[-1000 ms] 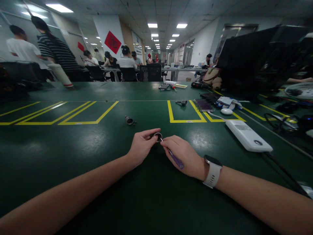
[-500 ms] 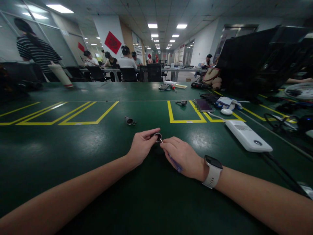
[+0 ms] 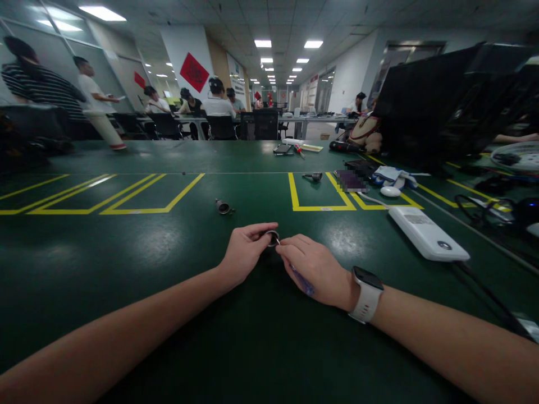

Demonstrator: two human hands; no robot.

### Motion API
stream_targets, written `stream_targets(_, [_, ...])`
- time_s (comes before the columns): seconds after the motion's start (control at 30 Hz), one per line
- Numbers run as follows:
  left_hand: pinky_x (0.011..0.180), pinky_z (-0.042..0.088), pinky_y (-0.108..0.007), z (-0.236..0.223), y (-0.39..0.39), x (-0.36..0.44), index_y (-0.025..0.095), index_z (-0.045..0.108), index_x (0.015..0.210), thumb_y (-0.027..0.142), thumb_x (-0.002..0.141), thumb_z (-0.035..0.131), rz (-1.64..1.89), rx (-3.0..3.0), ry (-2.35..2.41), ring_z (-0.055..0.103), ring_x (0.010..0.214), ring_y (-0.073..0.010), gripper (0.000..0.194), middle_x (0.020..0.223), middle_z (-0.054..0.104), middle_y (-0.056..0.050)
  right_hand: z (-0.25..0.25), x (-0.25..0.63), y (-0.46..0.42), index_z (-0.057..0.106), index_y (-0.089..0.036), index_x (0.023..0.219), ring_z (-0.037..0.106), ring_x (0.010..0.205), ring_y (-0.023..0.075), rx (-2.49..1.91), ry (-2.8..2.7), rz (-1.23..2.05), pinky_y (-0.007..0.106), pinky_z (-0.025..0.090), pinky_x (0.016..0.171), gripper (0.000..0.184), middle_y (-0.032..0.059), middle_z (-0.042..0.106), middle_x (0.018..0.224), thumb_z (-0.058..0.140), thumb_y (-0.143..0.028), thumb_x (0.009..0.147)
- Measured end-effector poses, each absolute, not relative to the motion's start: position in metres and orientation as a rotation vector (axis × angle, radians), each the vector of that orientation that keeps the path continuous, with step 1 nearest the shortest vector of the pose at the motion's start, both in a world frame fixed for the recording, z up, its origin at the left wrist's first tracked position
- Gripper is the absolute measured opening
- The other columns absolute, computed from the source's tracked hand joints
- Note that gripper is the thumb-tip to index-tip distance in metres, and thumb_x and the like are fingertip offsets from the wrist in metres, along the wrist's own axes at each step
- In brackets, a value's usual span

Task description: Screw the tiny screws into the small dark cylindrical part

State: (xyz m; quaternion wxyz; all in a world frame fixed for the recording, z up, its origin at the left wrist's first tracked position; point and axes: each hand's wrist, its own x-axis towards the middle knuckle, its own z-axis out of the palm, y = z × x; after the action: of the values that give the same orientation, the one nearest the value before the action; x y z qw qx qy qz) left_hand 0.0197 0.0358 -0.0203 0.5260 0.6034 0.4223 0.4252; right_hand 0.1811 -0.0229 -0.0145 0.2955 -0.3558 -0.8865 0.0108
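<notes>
Between thumb and fingers, my left hand (image 3: pixel 244 252) grips a small round metal part (image 3: pixel 273 238) with a hollow, dark inside and a shiny rim. My right hand (image 3: pixel 314 266) is closed around a screwdriver (image 3: pixel 301 279) with a translucent purple handle; its thin shaft points into the part's opening. What the tip touches inside is too small to see. Farther off on the green table (image 3: pixel 177 325), a similar hollow metal part (image 3: pixel 223 207) lies on its side with tiny pieces next to it. Another dark metal part (image 3: pixel 313 177) rests inside a yellow taped outline.
To the right lie a white power bank (image 3: pixel 427 233) with a cable, a white mouse-shaped item (image 3: pixel 390 192) and a blue-white cloth (image 3: pixel 393 177). A red screwdriver (image 3: pixel 299 151) is near the far edge. A tall cup (image 3: pixel 105 129) stands at left; people are behind the table.
Both hands stay almost in place, with only a slight shift at the metal part. In the background, the person in stripes has moved left and another person in white has come into view.
</notes>
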Motion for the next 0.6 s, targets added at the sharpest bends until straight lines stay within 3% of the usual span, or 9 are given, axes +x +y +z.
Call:
stream_targets(0.17, [0.085,0.050,-0.038,-0.024,0.041,0.019,0.015,0.065,0.100,0.021,0.071,0.062,0.988,1.522,1.007,0.065,0.089,-0.0208,0.029,0.094,0.070,-0.007,-0.011,0.184,-0.026,0.058,-0.018,0.092,0.059,0.079,0.0183,-0.952,-2.014,0.279,0.035,0.048,0.073,0.015,0.0074,0.065,0.087,0.047,-0.014,0.083])
stream_targets(0.37, [0.084,0.050,-0.037,-0.028,0.048,0.013,0.020,0.060,0.109,0.005,0.065,0.062,0.894,1.881,0.977,0.059,0.098,-0.0205,0.047,0.107,0.061,-0.007,-0.013,0.190,-0.010,0.057,-0.018,0.082,0.057,0.064,0.0134,-1.067,-1.276,1.006,0.028,0.045,0.059,0.008,0.0000,0.059,0.069,0.057,-0.023,0.077])
stream_targets(0.6, [0.068,0.048,-0.032,-0.016,0.049,0.004,0.022,0.061,0.105,0.023,0.072,0.064,0.828,2.352,1.148,0.058,0.083,-0.0198,0.033,0.103,0.059,-0.005,-0.022,0.194,0.001,0.058,-0.016,0.079,0.052,0.058,0.0095,-1.069,-1.061,1.219,0.024,0.040,0.056,0.009,-0.0025,0.058,0.064,0.060,-0.021,0.072])
